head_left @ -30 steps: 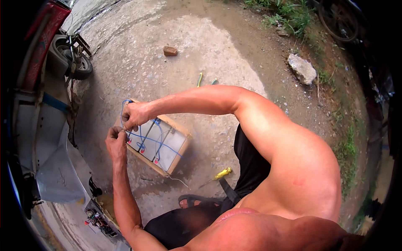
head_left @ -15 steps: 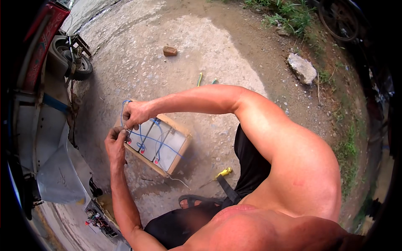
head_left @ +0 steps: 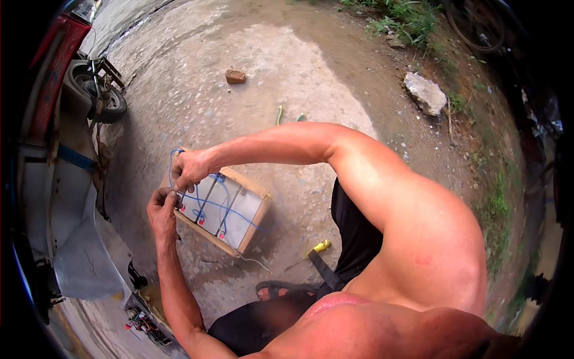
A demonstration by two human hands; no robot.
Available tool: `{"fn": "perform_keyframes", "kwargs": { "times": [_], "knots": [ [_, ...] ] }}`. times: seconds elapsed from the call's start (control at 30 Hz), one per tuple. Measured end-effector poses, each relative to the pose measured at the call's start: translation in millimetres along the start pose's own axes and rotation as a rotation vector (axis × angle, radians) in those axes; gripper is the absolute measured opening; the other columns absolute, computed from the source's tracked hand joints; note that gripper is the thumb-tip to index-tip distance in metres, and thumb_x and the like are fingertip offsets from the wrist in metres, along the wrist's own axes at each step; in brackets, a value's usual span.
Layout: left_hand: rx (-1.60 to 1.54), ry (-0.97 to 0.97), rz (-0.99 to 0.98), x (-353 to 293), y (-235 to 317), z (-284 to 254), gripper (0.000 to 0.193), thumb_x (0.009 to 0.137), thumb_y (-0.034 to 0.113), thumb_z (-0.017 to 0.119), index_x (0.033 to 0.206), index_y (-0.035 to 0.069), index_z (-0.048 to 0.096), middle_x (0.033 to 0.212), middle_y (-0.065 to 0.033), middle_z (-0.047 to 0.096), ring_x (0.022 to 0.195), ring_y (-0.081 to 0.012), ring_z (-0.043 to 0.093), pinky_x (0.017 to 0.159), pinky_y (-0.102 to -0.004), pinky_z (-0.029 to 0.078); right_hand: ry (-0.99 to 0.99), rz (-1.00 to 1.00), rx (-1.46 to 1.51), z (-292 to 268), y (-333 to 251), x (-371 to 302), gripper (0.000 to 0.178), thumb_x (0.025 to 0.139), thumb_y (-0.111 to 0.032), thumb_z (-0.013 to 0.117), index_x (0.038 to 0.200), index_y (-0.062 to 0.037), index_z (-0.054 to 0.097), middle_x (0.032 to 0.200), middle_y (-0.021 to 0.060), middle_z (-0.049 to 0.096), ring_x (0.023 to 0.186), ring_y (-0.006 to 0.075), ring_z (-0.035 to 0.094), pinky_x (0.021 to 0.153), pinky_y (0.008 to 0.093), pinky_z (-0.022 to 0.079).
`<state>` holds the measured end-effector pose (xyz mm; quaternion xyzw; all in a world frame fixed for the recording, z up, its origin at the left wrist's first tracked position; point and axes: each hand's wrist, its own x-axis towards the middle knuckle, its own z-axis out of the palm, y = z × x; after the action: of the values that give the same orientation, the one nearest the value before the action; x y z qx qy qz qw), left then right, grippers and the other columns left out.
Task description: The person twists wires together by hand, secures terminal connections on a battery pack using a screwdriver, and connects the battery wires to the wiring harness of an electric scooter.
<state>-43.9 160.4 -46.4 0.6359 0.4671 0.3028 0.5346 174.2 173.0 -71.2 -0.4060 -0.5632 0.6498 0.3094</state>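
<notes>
Blue wire (head_left: 218,178) — across grey blocks (head_left: 248,206) | left fingers (head_left: 160,194), right fingers (head_left: 186,177) — curled, touching; can't tell the hold

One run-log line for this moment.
left hand: by box edge, grip unclear | right hand: beside left, grip unclear | things: blue wire across box | rest: yellow-handled screwdriver, brick on ground

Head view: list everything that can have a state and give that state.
Left hand: fingers bent, close to the right hand; any hold unclear.
Right hand: fingers bent, over the box's far left corner.
Box: open on top, grey blocks inside.
Blue wire: looped and crossing over the blocks.
Screwdriver: lying on the ground.
Brick: lying on the ground.
Sandal: worn.
</notes>
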Motion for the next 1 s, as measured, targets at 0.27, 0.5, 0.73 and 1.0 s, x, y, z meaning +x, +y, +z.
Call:
{"fn": "perform_keyframes", "kwargs": {
  "times": [0.27,0.5,0.73,1.0],
  "knots": [
    [0.023,0.044,0.002,2,-4,9,0.008,0.097,0.005,0.061,0.091,0.001,0.061,0.081,-0.0036,0.06,0.07,-0.0118,0.057,0.065,-0.0268,0.047,0.054,-0.069,-0.064,8,-1,-2,0.016,0.086,-0.016,0.072,0.082,-0.0006,0.07,0.08,0.0083,0.072,0.072,0.0156,0.071,0.063,0.0324,0.054],
    [-0.039,0.041,0.053,10,-13,15,0.003,0.092,0.002,0.057,0.09,0.001,0.056,0.083,-0.0043,0.059,0.071,-0.013,0.059,0.067,-0.0277,0.049,0.113,-0.104,-0.138,13,-1,-14,0.025,0.085,-0.023,0.069,0.08,0.0011,0.066,0.075,0.0112,0.069,0.071,0.0196,0.069,0.062,0.035,0.053],
    [-0.176,0.113,0.051,9,-11,27,0.002,0.088,-0.001,0.054,0.087,0.001,0.054,0.082,-0.0043,0.058,0.072,-0.0151,0.062,0.071,-0.0283,0.052,0.174,-0.104,-0.18,16,-5,-18,0.029,0.085,-0.027,0.068,0.08,0.0014,0.065,0.076,0.0125,0.072,0.072,0.0204,0.071,0.061,0.0348,0.054],
    [-0.323,0.11,-0.056,13,-5,19,0.006,0.09,0.0,0.054,0.094,0.0,0.058,0.087,-0.005,0.063,0.073,-0.0143,0.063,0.074,-0.0279,0.053,0.208,-0.193,-0.123,15,-1,-10,0.029,0.084,-0.025,0.07,0.085,0.0039,0.066,0.078,0.0132,0.072,0.072,0.0194,0.073,0.061,0.0328,0.057]
  ]
}}
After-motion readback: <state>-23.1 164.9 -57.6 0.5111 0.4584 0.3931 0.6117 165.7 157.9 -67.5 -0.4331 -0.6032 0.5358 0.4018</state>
